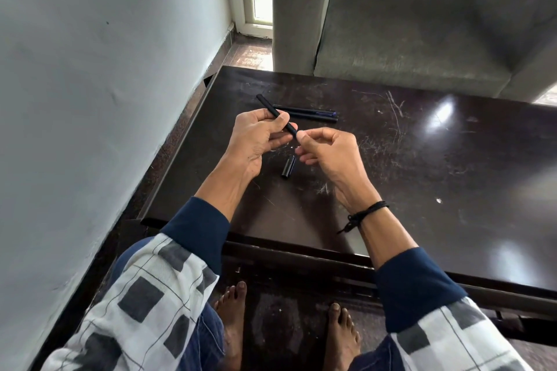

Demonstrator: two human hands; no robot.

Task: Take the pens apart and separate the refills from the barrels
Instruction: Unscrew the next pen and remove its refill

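No containers on table (422, 159). Your L hand (256, 138) fingers wrapped round black barrel (275, 116), held above tabletop, tilted up-left. Your R hand (327, 150) fingertips pinched at barrel's near end; what's in pinch, can't tell. Loose cap (288, 167) lies below hands. Two more pens (310, 113) behind, side by side. Sofa (407, 39) beyond table.

Both hands (256, 138) (328, 149) raised, fingers pinched

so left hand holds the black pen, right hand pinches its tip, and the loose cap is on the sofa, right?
Not the sofa. The head view shows the loose cap lying on the dark table, beneath the hands. The rest holds: left hand holds the black pen, right hand pinches its tip.
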